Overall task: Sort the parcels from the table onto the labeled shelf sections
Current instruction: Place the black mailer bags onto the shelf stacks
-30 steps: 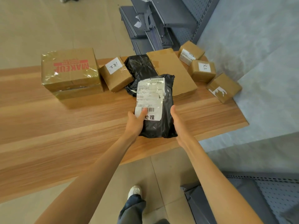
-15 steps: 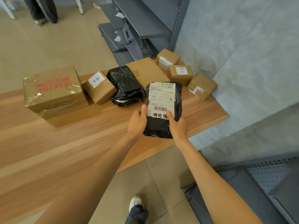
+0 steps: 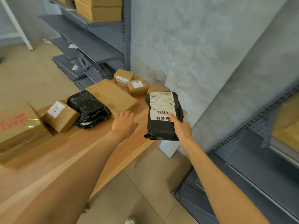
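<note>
Currently: black parcel (image 3: 164,116) — right hand (image 3: 182,129) pinching it, thumb on label. Left hand (image 3: 123,122) fingers relaxed, holding nothing. Read label, support underside — carry to matching shelf (image 3: 258,167).

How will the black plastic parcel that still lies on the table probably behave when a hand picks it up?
The black parcel on the table is a wrinkled, glossy bag, so it will probably sag and feel slippery. Its lumpy shape suggests soft contents, likely light. It lies between two boxes and seems to touch them, so lifting straight up seems safest.
</note>
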A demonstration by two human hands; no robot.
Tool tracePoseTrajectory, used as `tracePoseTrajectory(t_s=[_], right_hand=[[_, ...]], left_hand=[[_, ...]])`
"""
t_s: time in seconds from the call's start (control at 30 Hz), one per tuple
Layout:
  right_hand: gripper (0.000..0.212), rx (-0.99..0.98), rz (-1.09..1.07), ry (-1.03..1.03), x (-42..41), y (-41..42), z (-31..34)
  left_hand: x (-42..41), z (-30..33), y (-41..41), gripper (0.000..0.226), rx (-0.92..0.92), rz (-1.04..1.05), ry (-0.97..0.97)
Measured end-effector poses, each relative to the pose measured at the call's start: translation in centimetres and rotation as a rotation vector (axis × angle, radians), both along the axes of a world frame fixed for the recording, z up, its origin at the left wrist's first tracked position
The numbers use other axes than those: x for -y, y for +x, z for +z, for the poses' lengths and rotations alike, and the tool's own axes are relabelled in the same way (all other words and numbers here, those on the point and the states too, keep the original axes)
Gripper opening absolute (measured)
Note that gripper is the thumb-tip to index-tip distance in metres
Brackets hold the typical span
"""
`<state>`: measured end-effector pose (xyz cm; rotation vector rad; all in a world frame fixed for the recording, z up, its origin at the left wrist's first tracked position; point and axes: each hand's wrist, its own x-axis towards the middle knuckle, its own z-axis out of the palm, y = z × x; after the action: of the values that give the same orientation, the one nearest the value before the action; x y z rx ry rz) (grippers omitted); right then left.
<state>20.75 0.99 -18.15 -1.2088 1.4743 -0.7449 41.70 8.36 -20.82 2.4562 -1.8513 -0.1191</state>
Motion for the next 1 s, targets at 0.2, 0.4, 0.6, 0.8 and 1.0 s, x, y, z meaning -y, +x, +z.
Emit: tracePoseTrajectory(t_s=[0.2, 0.4, 0.6, 0.8, 1.0], right_hand=[[0.029, 0.043, -0.109, -0.053, -3.0, -7.2, 2.6], [0.034, 0.066, -0.274, -0.103, -9.3, -16.7, 4.4], [0.042, 0.080, -0.461, -0.140, -17.9, -27.0, 7.1], [0.042, 0.088, -0.655, -0.203, -26.6, -38.7, 11.7], [0.051, 0.016, -0.909, -0.256, -35.0, -50.9, 16.2]], left_hand=[[-0.1, 3.0, -6.5, 0.052, 0.018, -0.172, -0.044], [-3.9, 5.9, -14.8, 0.053, 0.049, -0.334, -0.030], [-9.3, 9.3, -24.9, 0.051, 0.040, -0.487, -0.071], [-13.3, 13.7, -37.4, 0.049, -0.020, -0.736, -0.141], [-16.1, 18.1, -51.3, 0.051, -0.034, -1.021, -0.261]])
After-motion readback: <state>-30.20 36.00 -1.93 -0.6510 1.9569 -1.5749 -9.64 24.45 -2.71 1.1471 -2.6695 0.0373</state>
